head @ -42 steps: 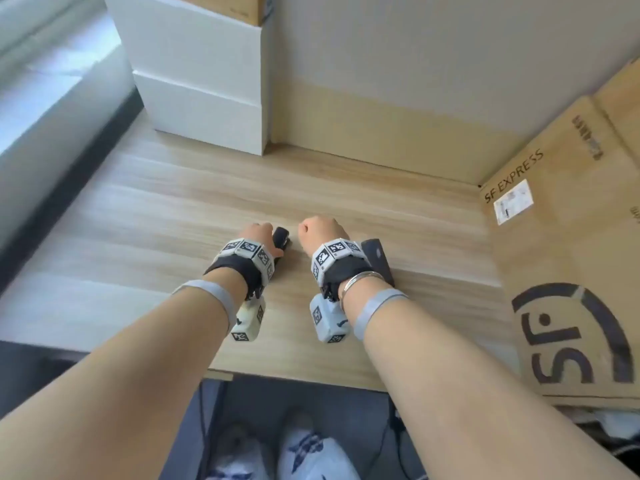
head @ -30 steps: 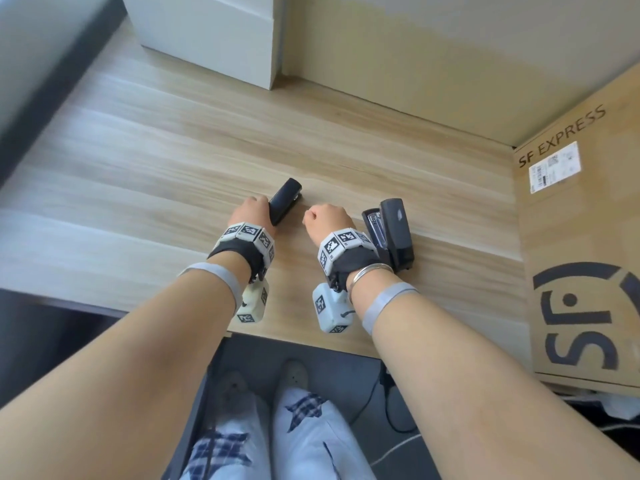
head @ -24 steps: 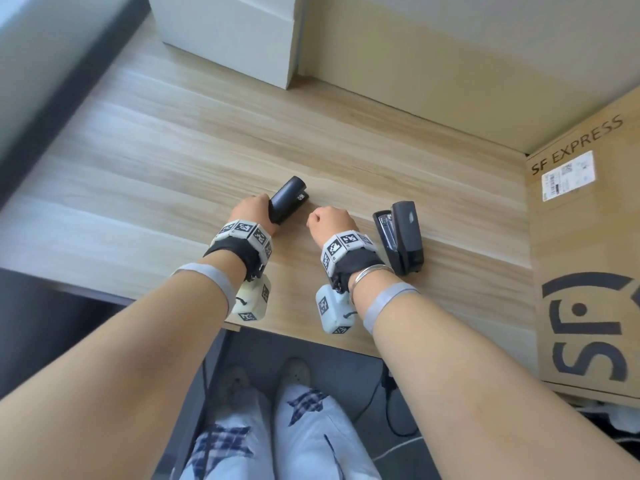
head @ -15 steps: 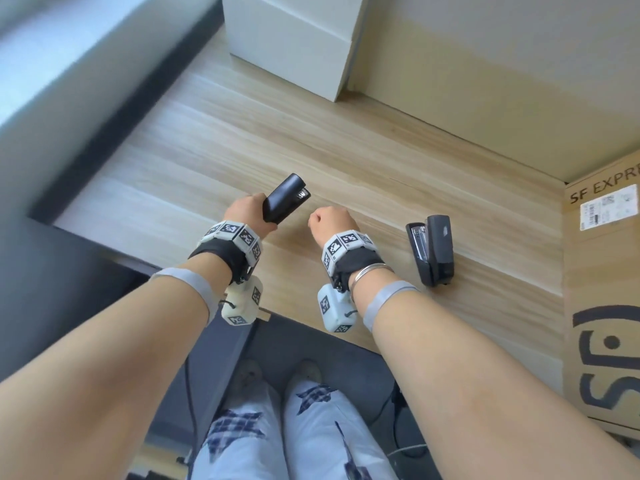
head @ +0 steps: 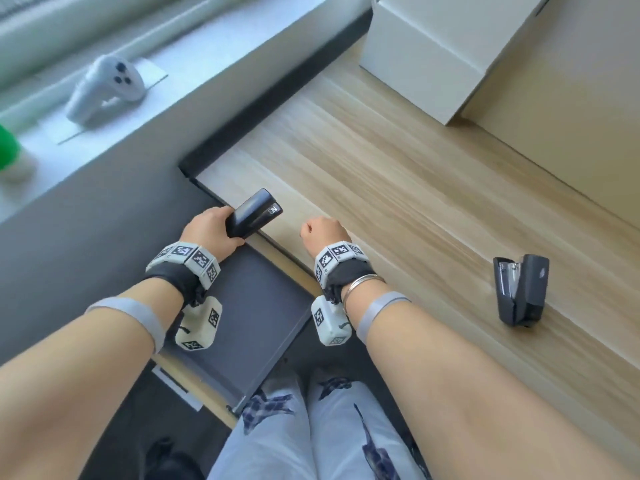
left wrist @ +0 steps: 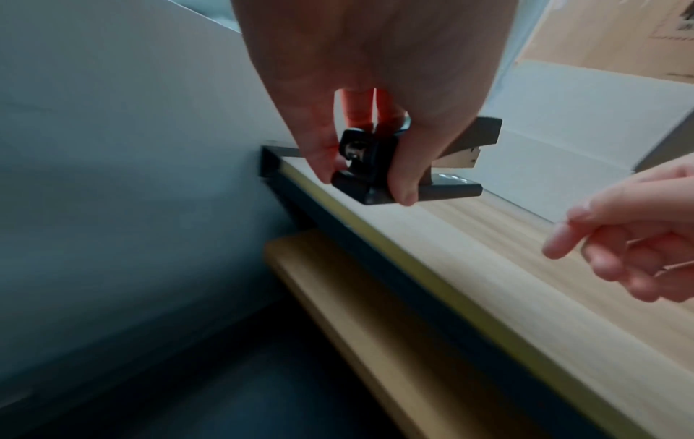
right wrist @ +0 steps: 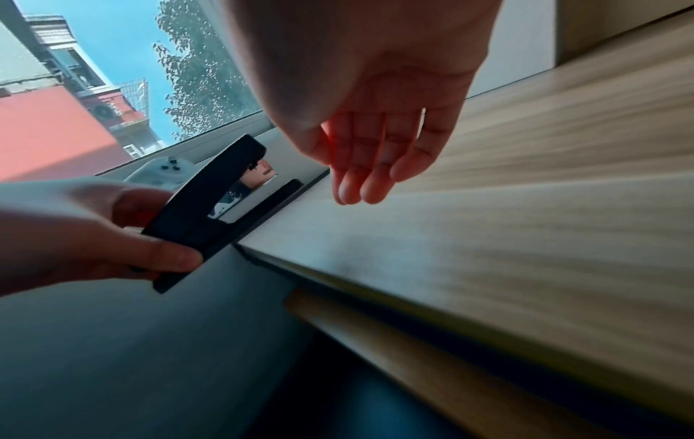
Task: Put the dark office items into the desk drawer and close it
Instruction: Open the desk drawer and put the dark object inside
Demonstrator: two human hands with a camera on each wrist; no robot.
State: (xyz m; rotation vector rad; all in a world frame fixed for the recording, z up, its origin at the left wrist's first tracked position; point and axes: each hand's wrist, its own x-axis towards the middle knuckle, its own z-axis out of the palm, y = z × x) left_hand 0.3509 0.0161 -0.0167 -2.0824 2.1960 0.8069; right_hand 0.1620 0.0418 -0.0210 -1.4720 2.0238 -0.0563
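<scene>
My left hand (head: 211,230) grips a black stapler (head: 252,213) by its hinge end and holds it in the air over the desk's front left corner. Just below it an open drawer (head: 263,306) with a dark grey bottom sticks out from under the desk edge. In the left wrist view, thumb and fingers pinch the stapler (left wrist: 394,172) from both sides. My right hand (head: 322,233) hovers over the desk edge, fingers hanging loosely and holding nothing, as the right wrist view (right wrist: 368,166) shows. A second dark stapler (head: 521,294) lies on the wooden desk (head: 398,188), far right.
A white box (head: 436,53) stands at the back of the desk. A white controller (head: 104,88) and a green object (head: 7,147) sit on the window sill to the left. My legs (head: 311,427) are under the desk beside the drawer.
My left hand has lifted the black stapler off the desk and carried it left to the front corner. The view swung left and the open drawer appeared. The second stapler stayed put.
</scene>
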